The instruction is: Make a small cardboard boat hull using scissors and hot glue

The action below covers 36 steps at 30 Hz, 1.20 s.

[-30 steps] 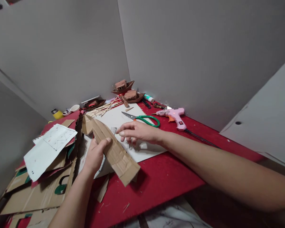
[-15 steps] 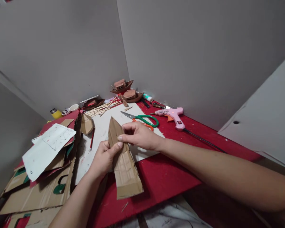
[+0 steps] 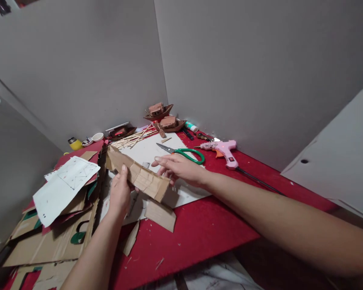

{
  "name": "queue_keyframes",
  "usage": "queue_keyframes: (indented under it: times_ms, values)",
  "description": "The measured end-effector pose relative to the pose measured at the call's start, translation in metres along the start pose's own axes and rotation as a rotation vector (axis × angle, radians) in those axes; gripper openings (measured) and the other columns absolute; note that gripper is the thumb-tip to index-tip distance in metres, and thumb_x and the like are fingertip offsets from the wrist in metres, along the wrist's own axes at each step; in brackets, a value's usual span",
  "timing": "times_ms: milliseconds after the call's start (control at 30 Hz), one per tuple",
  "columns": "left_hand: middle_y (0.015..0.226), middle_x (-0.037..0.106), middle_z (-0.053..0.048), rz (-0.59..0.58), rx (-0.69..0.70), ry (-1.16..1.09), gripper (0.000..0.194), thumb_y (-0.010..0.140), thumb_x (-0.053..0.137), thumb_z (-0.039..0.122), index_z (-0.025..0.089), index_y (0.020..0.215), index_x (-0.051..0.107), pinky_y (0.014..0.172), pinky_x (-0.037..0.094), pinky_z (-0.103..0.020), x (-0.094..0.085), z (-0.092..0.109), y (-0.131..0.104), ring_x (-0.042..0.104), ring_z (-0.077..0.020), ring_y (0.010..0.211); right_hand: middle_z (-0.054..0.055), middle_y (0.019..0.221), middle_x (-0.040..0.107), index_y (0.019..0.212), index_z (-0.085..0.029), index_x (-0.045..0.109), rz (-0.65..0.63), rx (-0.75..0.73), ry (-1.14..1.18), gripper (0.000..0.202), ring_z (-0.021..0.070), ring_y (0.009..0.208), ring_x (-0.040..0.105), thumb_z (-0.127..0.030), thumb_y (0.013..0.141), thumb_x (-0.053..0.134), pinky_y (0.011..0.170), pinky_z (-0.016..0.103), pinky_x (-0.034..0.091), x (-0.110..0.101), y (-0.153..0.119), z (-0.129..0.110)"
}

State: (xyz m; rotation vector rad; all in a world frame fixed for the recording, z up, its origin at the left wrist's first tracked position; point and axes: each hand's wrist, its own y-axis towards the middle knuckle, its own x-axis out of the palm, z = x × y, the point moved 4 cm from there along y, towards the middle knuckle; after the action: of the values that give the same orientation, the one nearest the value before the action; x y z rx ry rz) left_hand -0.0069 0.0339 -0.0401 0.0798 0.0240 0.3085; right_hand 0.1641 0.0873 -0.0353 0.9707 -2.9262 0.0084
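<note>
Grey walls (image 3: 245, 80) meet in a corner behind our red tabletop (image 3: 218, 217), where a white board (image 3: 148, 151) lies. Over this board we hold a long, creased cardboard strip (image 3: 143, 179) in our left hand (image 3: 120, 191); its fingers are closed around the near edge, with the thumb pressed along the upper face. The strip slants down to the right, its broad end nearest our right hand (image 3: 184, 169). The fingers of that hand are spread and loosely bent, with no hold on anything that we can see; whether they touch the strip we cannot tell.

Just below the strip, a loose cardboard piece (image 3: 161, 215) lies across the board's edge, and a narrow scrap (image 3: 131, 239) rests to its left. Beyond our right hand we have green-handled scissors (image 3: 193, 156), and farther right a pink glue gun (image 3: 226, 152). At the back are thin sticks (image 3: 133, 139) and brown model boats (image 3: 169, 124). On our left, a drawn-on sheet (image 3: 65, 189) tops a pile of cut cardboard (image 3: 48, 249).
</note>
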Motion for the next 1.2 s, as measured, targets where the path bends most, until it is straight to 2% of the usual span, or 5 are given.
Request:
queue_keyframes:
  times_ms: [133,367,700,1000,1200]
  values:
    - [0.053,0.055,0.002,-0.031,0.030,0.112,0.049,0.084,0.048,0.063,0.016,0.074,0.058,0.044,0.042,-0.023,0.000,0.005,-0.001,0.050,-0.0116,0.043,-0.001,0.070,0.068,0.111,-0.017,0.063,-0.118,0.077,0.019,0.036,0.0118,0.060,0.063,-0.017,0.076,0.069,0.051,0.018,0.049,0.007,-0.004,0.004]
    - [0.095,0.070,-0.011,-0.060,0.068,0.570,0.047,0.088,0.044,0.051,0.014,0.115,0.058,0.061,0.049,-0.028,-0.009,0.022,0.001,0.065,-0.0188,0.072,0.001,0.075,0.068,0.125,-0.019,0.052,0.306,0.034,-0.093,0.043,0.0111,0.049,0.058,-0.011,0.083,0.053,0.037,0.018,0.045,-0.029,0.001,-0.009]
    - [0.099,0.072,-0.016,-0.054,-0.066,1.264,0.024,0.069,0.068,0.032,0.019,0.090,0.066,0.085,0.044,-0.040,-0.013,0.009,0.001,0.064,-0.0345,0.101,-0.003,0.065,0.057,0.133,-0.015,0.045,0.255,0.096,-0.241,0.049,0.0092,0.040,0.050,-0.007,0.085,0.048,0.034,0.020,0.044,-0.027,0.006,-0.001]
    - [0.087,0.072,-0.012,0.018,-0.064,1.071,0.019,0.064,0.074,0.027,0.019,0.079,0.065,0.082,0.045,-0.039,-0.033,0.005,-0.002,0.066,-0.0324,0.093,-0.003,0.065,0.057,0.120,-0.014,0.054,0.192,0.111,-0.283,0.041,0.0092,0.048,0.052,-0.009,0.079,0.052,0.039,0.017,0.041,-0.033,0.010,0.003]
    - [0.116,0.064,-0.012,0.166,0.044,0.541,0.053,0.080,0.062,0.047,0.021,0.125,0.049,0.082,0.050,-0.036,-0.026,0.028,0.001,0.064,-0.0239,0.098,-0.008,0.054,0.047,0.111,-0.012,0.060,0.079,0.001,-0.275,0.036,0.0073,0.046,0.041,-0.012,0.075,0.058,0.042,0.017,0.031,-0.027,0.010,0.003]
